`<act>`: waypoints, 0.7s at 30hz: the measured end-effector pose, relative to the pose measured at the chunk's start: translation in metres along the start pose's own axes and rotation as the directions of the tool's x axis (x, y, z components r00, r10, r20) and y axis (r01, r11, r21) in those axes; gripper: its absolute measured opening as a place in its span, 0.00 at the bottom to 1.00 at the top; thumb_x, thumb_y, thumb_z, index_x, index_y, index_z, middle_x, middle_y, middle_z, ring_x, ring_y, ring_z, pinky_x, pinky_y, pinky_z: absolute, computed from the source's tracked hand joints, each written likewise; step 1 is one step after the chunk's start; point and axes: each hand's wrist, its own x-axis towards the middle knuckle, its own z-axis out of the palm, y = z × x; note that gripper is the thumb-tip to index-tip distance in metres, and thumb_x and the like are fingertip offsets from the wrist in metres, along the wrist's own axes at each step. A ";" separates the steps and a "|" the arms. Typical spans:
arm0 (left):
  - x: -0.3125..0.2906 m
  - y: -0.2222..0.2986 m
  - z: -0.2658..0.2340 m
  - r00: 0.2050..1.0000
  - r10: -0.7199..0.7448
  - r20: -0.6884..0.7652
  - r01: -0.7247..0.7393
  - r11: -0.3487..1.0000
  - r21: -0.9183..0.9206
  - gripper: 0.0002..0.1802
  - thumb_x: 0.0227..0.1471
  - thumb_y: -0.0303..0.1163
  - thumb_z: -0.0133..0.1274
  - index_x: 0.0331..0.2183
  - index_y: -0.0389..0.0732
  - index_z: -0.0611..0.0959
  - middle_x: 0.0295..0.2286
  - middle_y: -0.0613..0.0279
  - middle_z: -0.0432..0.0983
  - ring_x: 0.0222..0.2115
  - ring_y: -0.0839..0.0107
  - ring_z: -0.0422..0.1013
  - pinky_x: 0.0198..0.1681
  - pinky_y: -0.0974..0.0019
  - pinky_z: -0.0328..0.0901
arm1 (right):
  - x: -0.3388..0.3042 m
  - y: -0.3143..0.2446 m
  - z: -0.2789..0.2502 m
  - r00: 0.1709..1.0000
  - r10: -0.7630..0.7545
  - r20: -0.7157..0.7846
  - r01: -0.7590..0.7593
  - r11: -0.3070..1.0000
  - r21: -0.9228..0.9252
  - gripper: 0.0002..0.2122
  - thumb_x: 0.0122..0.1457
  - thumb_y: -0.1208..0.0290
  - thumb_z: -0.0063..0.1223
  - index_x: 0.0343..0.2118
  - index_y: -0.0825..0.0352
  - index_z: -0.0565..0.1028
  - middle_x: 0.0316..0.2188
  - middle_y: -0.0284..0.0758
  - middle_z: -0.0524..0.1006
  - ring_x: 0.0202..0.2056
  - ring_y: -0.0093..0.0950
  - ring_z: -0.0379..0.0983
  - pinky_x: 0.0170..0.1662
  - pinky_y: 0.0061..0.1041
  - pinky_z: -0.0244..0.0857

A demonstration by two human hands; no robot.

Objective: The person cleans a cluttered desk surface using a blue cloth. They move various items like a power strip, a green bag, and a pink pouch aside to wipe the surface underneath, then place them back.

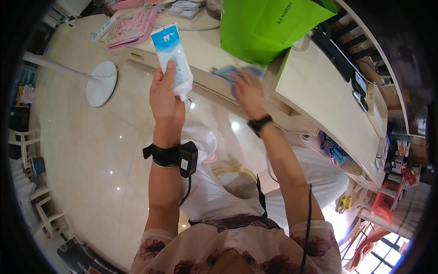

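Note:
My left hand (165, 93) is closed around a white and blue toothpaste tube (175, 59). The tube is raised in front of the desk, its flat sealed end up and its capped end pointing down beside my palm. A tooth picture is on its blue part. My right hand (248, 91) is blurred by motion and rests on a grey-blue cloth (226, 73) at the desk's front edge. Its fingers seem to grip the cloth, part of which they hide. Just beyond the cloth stands a bright green bag (264, 34).
The cream desk (328, 91) bends round to my right, with a keyboard (331, 52) and a mouse (360, 100) on it. Pink booklets (132, 29) lie at the far left. A round white stand base (101, 83) is on the tiled floor. A cable hangs from my left wrist device (186, 158).

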 end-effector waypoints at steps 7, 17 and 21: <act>-0.011 0.035 -0.012 0.991 0.136 -0.014 -0.136 0.991 -0.019 0.14 0.56 0.38 0.47 0.39 0.38 0.70 0.29 0.63 0.69 0.28 0.73 0.68 0.29 0.71 0.63 | -0.097 0.070 -0.043 0.994 0.090 -0.061 -0.101 0.971 -0.218 0.22 0.50 0.77 0.49 0.51 0.59 0.69 0.49 0.42 0.69 0.45 0.41 0.69 0.50 0.36 0.61; -0.013 0.050 -0.027 0.984 0.097 -0.147 -0.095 0.995 0.020 0.11 0.57 0.38 0.46 0.37 0.41 0.71 0.25 0.64 0.70 0.25 0.75 0.67 0.25 0.74 0.59 | 0.081 -0.079 0.087 0.964 -0.234 -0.130 0.244 0.967 0.067 0.18 0.52 0.78 0.41 0.47 0.61 0.70 0.50 0.38 0.69 0.52 0.38 0.64 0.55 0.36 0.55; -0.008 0.040 -0.025 0.987 0.090 -0.132 -0.089 0.996 0.011 0.11 0.57 0.38 0.45 0.37 0.41 0.70 0.24 0.64 0.70 0.25 0.75 0.67 0.27 0.73 0.61 | 0.147 -0.136 0.136 0.974 -0.225 -0.021 0.226 0.973 0.050 0.20 0.55 0.72 0.38 0.53 0.58 0.64 0.57 0.34 0.60 0.59 0.36 0.54 0.60 0.41 0.43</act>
